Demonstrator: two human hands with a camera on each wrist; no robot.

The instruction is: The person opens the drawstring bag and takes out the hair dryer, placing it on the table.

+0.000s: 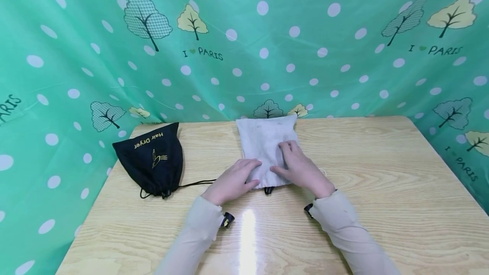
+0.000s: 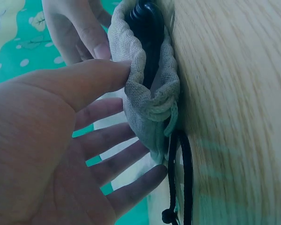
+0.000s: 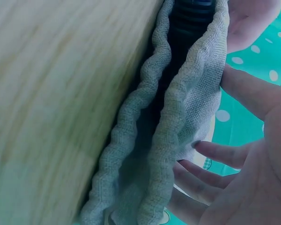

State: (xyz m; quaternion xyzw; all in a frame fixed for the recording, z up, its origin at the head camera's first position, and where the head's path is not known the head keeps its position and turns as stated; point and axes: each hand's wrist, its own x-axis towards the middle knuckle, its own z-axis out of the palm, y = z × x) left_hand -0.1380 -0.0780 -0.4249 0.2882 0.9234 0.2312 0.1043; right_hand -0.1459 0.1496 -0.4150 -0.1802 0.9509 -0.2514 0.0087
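A light grey cloth drawstring bag [image 1: 263, 139] lies flat near the back of the table, its gathered mouth toward me. A black ribbed piece [image 2: 152, 28] shows inside the mouth and pokes out a little at the front; the rest of it is hidden in the cloth. My left hand [image 1: 237, 179] is at the bag's left front corner, thumb touching the mouth's rim and fingers spread along the side. On the right part of the bag rests my right hand [image 1: 298, 165], its fingertips and thumb touching the upper cloth.
To the left lies a black drawstring pouch [image 1: 156, 160] marked "Hair Dryer" in yellow. Its black cord [image 1: 196, 183] runs right toward my left hand. A green dotted curtain [image 1: 244, 54] hangs behind the wooden table [image 1: 382, 173] and at its sides.
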